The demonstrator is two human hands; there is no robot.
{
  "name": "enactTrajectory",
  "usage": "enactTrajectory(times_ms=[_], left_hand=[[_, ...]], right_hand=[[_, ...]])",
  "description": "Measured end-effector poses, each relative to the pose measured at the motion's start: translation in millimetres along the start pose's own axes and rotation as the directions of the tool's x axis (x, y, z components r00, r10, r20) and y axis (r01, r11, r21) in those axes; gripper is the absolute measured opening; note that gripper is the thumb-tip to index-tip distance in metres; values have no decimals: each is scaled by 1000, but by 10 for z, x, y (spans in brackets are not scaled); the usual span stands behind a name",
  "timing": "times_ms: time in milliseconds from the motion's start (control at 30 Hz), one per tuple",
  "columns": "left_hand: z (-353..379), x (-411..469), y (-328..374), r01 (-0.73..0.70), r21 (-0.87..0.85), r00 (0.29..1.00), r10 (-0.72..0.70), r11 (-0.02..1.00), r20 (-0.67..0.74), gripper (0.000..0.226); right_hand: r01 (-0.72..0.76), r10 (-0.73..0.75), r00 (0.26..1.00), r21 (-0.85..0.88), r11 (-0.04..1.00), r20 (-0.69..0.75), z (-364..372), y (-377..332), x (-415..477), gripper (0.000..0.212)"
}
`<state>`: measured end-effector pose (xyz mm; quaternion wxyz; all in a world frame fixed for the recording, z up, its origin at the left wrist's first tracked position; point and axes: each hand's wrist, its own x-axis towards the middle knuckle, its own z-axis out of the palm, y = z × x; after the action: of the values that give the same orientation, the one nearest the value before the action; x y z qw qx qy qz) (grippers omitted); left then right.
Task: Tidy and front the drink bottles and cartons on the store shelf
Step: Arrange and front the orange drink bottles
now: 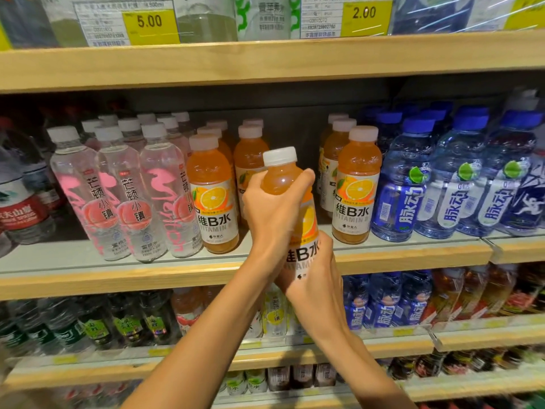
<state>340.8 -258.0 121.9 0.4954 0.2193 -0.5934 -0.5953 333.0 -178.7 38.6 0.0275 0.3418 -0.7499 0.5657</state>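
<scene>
Nearest the lens: right hand, wrapped round the lower label of the orange vitamin bottle. Just above it: left hand, clamped on the bottle's shoulder below the white cap. Near upright, carried in front of the middle shelf rather than standing on it. Gripped at two heights, probably for steadying and for turning the label outward. Directly behind: a gap in the orange front row, between the left front bottle and the right front bottle. Likely destination, judging by the matching labels. Set back in that gap: another orange bottle. Further out: pink-printed water bottles on the left, blue bottles on the right.
</scene>
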Motion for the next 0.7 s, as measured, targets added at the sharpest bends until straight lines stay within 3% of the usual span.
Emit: enactTrajectory(times_ms=[100,167,267,367,433,567,633,700], left_hand=[[-62,53,42,101,-129,991,-89,986,97,12],[-143,113,70,259,-225,946,-199,939,257,17],[-262,202,104,454,-270,795,-249,849,554,44],[-310,271,60,568,-334,646,-156,753,747,62],[-325,305,25,648,-366,561,-93,667,823,60],[-332,313,-48,715,-356,448,-4,602,894,58],[-354,321,-72,715,-361,450,2,599,893,59],[-396,342,-88,679,-365,484,-14,637,875,61]], right_hand=[[-23,-4,990,189,982,144,-135,9,89,71],[-146,9,935,361,921,356,-284,28,179,63],[-364,-23,780,482,797,626,-443,66,277,66],[-479,-50,677,491,728,734,-472,74,313,89],[-478,-88,647,493,727,757,-451,52,314,89],[-345,-115,700,475,809,705,-352,-31,276,54],[-277,-127,748,480,833,652,-297,-66,232,39],[-215,-117,807,473,854,579,-237,-77,198,40]])
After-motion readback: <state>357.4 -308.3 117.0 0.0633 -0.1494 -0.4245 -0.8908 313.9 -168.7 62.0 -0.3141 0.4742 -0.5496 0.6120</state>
